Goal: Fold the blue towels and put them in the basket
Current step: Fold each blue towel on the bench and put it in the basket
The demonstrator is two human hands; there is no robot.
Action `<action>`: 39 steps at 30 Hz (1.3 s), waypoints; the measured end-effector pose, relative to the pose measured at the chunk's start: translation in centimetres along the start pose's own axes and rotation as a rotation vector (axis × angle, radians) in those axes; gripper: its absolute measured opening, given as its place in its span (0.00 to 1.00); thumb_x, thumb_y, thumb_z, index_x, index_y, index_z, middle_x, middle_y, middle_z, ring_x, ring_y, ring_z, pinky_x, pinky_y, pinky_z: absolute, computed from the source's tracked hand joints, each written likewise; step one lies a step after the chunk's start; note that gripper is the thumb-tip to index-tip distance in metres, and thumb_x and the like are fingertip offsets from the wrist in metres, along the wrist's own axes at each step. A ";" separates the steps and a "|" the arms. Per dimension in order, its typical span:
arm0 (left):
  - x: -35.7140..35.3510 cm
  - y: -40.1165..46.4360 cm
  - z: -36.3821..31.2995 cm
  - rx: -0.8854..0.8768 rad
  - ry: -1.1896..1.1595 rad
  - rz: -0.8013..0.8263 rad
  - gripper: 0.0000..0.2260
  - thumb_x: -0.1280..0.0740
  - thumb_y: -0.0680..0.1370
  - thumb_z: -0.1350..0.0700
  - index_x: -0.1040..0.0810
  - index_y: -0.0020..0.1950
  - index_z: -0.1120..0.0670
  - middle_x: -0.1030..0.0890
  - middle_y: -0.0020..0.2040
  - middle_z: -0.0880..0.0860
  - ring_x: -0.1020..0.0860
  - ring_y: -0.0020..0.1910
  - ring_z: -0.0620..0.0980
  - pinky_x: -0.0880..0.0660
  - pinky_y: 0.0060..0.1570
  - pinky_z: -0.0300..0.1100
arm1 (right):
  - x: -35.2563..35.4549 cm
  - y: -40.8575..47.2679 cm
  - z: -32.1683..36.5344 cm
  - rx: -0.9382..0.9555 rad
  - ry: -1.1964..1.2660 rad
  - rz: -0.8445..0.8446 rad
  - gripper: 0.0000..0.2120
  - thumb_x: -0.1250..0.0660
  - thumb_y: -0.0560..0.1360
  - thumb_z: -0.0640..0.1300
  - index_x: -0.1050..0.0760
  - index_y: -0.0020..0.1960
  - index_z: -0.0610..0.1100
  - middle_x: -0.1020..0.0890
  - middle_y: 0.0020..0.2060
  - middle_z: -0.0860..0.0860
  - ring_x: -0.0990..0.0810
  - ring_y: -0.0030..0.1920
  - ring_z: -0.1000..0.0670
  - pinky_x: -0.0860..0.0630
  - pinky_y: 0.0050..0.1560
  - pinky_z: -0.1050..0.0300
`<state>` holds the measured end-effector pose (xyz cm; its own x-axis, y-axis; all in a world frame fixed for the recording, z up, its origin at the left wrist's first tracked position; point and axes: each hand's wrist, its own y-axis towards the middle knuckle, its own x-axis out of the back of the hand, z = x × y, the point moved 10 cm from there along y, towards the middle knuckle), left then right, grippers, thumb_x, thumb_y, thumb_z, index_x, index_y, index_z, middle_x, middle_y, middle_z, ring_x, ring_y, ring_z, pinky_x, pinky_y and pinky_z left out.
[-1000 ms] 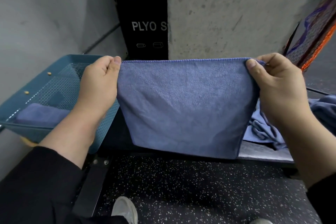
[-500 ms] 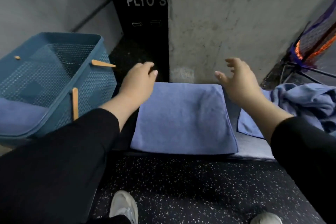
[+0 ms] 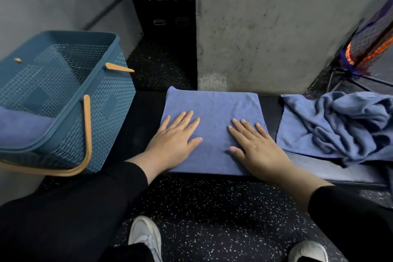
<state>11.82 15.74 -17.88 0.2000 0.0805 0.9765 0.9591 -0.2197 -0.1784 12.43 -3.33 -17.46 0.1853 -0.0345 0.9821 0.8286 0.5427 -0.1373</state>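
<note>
Pressing flat w/ both palms: left hand (image 3: 174, 136) and right hand (image 3: 258, 149) spread open, fingers apart, gripping nothing, lying on folded towel (image 3: 212, 104) at counter (image 3: 144, 112) front edge, mid. Looking half-folded, prob needing another fold. Sitting at counter's left end: basket (image 3: 63, 95), already holding at least one folded towel inside (image 3: 19, 127). Waiting at right end: crumpled pile (image 3: 340, 125), still unfolded. Roughly partway thru task.

Single head cam, wide-angle, looks forward and steeply down, close over the bench (image 3: 144, 112). Wall (image 3: 276, 27) fills the upper frame, shoes (image 3: 146, 238) at bottom edge. No second view, so no overlap.
</note>
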 end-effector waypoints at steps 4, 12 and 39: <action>0.2 -1.2 0.7 -0.005 0.017 -0.001 0.29 0.52 0.83 0.38 0.48 0.82 0.48 0.52 0.83 0.49 0.54 0.81 0.47 0.55 0.79 0.50 | 1.0 -1.3 -0.5 0.002 0.161 -0.029 0.29 0.51 0.79 0.64 0.38 0.76 0.51 0.39 0.78 0.56 0.41 0.78 0.51 0.47 0.78 0.50; 2.4 -7.1 -2.2 -0.291 0.146 -0.124 0.21 0.41 0.75 0.32 0.24 0.56 0.45 0.28 0.52 0.44 0.26 0.53 0.47 0.28 0.54 0.46 | 2.1 -6.3 0.2 0.131 0.022 0.035 0.20 0.29 0.70 0.63 0.29 0.55 0.55 0.29 0.55 0.58 0.28 0.56 0.53 0.28 0.56 0.52; 6.2 -8.0 5.7 0.214 -0.876 -0.152 0.08 0.32 0.76 0.51 0.20 0.41 0.54 0.22 0.33 0.52 0.26 0.34 0.46 0.30 0.40 0.45 | 9.9 -6.6 -6.5 -0.229 0.747 -0.220 0.04 0.32 0.78 0.45 0.22 0.44 0.49 0.19 0.31 0.52 0.25 0.32 0.54 0.25 0.40 0.51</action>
<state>6.50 23.56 -11.13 0.0649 0.8220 0.5657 0.9868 0.0315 -0.1589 12.28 -12.72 -7.64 0.2423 -0.7154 0.6554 0.9597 0.2757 -0.0539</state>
